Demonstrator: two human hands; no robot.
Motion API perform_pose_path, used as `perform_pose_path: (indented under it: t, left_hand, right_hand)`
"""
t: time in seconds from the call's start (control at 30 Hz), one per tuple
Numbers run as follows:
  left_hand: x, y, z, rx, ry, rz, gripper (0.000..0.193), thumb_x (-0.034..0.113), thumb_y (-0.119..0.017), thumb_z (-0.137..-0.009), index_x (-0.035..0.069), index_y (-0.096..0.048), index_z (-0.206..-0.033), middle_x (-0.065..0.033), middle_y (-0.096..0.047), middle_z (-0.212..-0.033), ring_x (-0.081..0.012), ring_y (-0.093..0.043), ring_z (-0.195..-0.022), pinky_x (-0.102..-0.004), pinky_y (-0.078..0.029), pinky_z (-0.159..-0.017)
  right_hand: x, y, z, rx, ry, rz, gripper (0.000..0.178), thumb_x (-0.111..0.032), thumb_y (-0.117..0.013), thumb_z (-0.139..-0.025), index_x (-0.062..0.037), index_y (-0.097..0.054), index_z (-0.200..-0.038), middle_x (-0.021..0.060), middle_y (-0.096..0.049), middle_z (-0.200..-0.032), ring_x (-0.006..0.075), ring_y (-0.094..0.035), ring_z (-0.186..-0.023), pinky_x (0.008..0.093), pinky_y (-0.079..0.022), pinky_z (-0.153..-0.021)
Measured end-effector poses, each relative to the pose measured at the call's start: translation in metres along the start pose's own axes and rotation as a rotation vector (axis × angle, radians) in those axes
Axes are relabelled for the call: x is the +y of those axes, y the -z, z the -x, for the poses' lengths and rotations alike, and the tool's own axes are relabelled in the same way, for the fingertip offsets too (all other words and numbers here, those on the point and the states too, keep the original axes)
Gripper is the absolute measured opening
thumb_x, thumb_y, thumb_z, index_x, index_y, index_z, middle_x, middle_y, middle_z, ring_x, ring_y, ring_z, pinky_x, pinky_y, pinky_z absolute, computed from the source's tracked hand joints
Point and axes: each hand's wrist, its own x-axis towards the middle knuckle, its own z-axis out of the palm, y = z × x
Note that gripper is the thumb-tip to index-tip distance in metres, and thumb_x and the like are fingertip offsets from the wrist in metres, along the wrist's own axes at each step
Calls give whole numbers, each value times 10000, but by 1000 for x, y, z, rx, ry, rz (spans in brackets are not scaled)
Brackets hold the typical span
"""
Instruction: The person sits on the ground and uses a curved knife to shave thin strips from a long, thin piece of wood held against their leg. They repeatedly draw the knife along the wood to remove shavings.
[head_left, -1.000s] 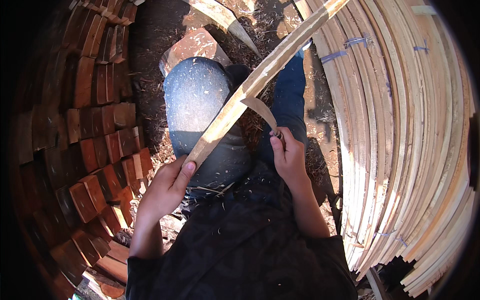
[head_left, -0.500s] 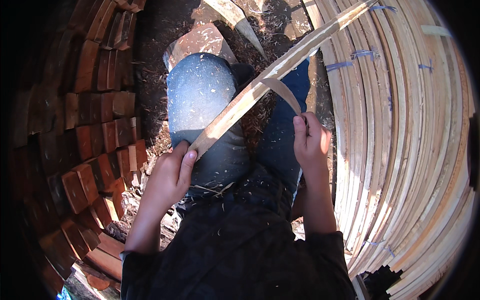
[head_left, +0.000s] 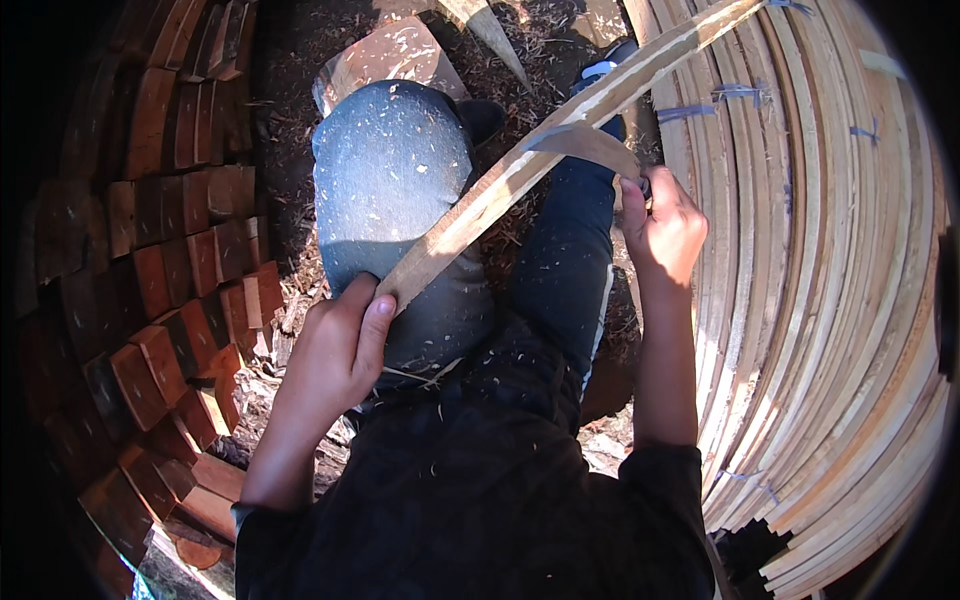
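My left hand grips the near end of a long wooden strip, thumb on top. The strip slants across my left thigh, up and away to the right, its far end over the stacked strips. In my closed right hand is a sickle with a curved blade; its handle is mostly hidden by the fingers. The blade lies across the strip around its middle and seems to touch it. Pale, fresh-cut patches show along the strip's surface.
Bundles of long pale wooden strips, tied with bluish bands, stand close on my right. Piled reddish-brown wood blocks line the left. Ahead lie a flat block and a pointed wood piece. Shavings litter the ground and my jeans.
My right hand has moved right and slightly away with the sickle, whose blade has turned to lie flatter across the strip. My left hand keeps its hold on the strip's near end.
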Motion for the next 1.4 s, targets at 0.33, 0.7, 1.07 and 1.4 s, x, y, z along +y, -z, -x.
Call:
perform_pose_path:
  t: [0.33,0.7,1.07,1.4]
  left_hand:
    - [4,-2,-1,1,10,5,306,242,-435,-970,-15,-482,-812,-259,-509,-604,-470,-540,-641,-502,-390,-555]
    - [1,2,-1,20,-24,-2,351,263,-453,-967,-26,-515,-778,-260,-512,-611,-454,-543,-630,-499,-401,-570]
    - [-5,7,-4,-74,-65,123,430,362,-547,-920,-55,-544,-816,-262,-551,-641,-437,-593,-680,-449,-455,-610]
    - [-8,-9,-11,-101,-337,61,572,381,-741,-765,-91,-525,-1004,-144,-513,-562,-223,-526,-504,-356,-425,-506]
  right_hand:
    - [17,-9,-4,66,32,36,303,-336,-714,-776,-86,-548,-738,81,-568,-614,284,-598,-549,373,-468,-488]
    - [-19,-14,27,-186,-381,-527,270,-296,-563,-920,-62,-558,-785,71,-502,-569,156,-517,-483,290,-408,-472]
    - [-90,-26,102,-356,-805,-1258,347,-312,-395,-1007,-69,-456,-768,-33,-387,-551,45,-360,-430,211,-296,-388]
    - [-84,21,108,-48,-836,-943,379,-340,-493,-967,-50,-485,-725,-25,-421,-576,60,-394,-512,245,-331,-465]
